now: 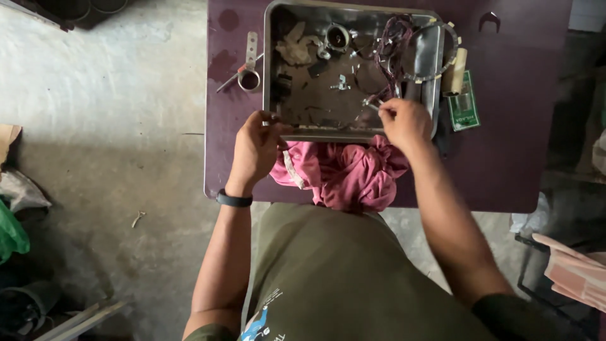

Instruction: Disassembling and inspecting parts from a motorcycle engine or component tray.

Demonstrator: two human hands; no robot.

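Steel tray [432,57] at twelve o'clock on my desk [505,158]; left hand [255,148] grips its near rim, right hand [404,123] pinches a small screw [372,104]. One slip and it vanishes among the tray's parts.

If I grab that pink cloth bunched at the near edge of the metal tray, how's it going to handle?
The pink cloth is crumpled in soft folds, so it likely comes up floppy and light, not stiff. It lies against the metal tray, beside the left hand, so pulling it may drag or snag there.
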